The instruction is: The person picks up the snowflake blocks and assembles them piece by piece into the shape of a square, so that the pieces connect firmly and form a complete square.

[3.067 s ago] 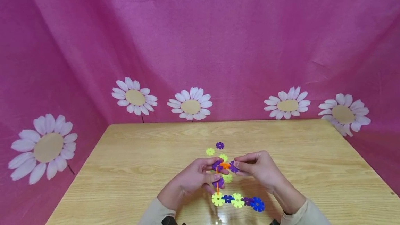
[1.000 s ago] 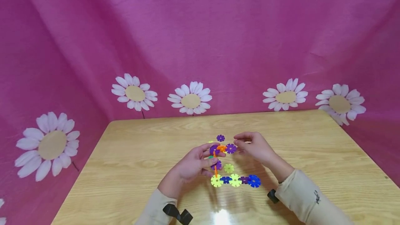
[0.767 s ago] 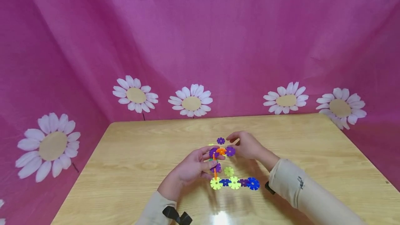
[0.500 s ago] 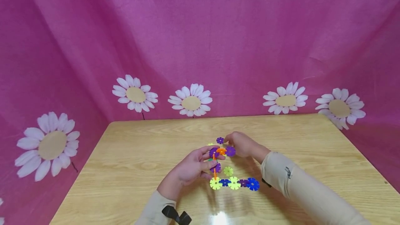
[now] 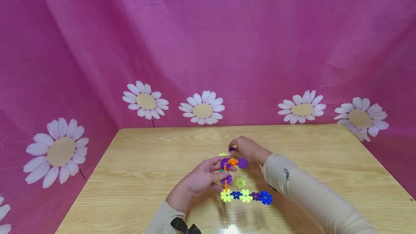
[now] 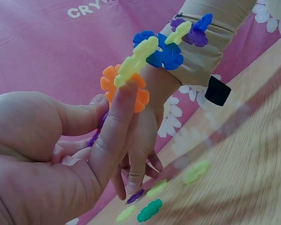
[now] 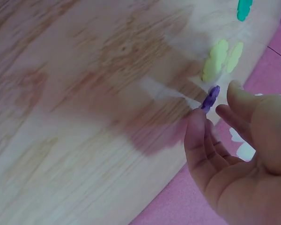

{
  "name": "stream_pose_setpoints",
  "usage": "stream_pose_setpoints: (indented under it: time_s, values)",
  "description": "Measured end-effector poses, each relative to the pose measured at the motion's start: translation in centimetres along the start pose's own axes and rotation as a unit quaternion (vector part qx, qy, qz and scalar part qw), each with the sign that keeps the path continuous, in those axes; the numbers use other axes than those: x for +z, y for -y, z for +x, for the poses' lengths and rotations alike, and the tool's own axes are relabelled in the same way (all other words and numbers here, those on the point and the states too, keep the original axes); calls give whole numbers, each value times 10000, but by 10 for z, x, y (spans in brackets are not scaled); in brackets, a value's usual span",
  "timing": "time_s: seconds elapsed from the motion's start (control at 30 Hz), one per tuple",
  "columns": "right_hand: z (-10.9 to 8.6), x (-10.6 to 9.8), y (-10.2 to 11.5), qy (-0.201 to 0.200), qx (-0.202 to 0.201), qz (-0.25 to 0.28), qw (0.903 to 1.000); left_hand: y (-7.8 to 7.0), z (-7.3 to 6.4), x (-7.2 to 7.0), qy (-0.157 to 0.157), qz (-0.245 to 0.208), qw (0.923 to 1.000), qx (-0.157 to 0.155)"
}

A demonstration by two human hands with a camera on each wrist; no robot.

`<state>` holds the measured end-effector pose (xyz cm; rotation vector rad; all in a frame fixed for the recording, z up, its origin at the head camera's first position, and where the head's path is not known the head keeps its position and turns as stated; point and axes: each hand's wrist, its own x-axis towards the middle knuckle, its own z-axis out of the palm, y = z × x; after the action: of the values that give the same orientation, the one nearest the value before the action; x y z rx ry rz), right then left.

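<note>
My left hand (image 5: pixel 205 177) pinches a chain of interlocking plastic snowflake discs (image 5: pixel 246 195) between thumb and fingers, raised over the table. The chain bends like a C: purple and orange discs along the top and side, yellow, blue and purple ones along the bottom. In the left wrist view its orange disc (image 6: pixel 143 97) stands just beyond my fingertip. Farther back, my right hand (image 5: pixel 248 149) reaches down to a loose purple disc (image 7: pixel 210 99). The index fingertip is right at that disc's edge, while the thumb stands apart from it.
Loose yellow discs (image 6: pixel 196 172) and a green disc (image 6: pixel 150 210) lie on the wooden table (image 5: pixel 146 161) around the purple one. Behind the table hangs a pink cloth (image 5: pixel 247 46) printed with white daisies. My right forearm crosses the table's right side.
My right hand has let go of the purple disc at the chain's top end and moved away and leftward to the loose purple disc. The left hand keeps holding the chain.
</note>
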<state>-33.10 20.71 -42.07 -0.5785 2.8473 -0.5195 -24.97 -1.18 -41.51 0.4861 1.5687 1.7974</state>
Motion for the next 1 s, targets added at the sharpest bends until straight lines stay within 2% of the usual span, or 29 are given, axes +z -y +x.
stream_pose_setpoints:
  time_s: [0.23,0.4,0.83,1.0]
  values:
    - [6,1,3,-321,-205,-161,9991,-1,0,0,126,-9,9999,46]
    - [9,1,2,-493,-78,10,9988,-1,0,1,134,-25,9998,111]
    - [11,-1,-2,27,466,302,9985,6,0,0,22,-105,9999,40]
    - [12,-7,0,-6,607,334,9976,4,1,-2,-88,-35,10000,8]
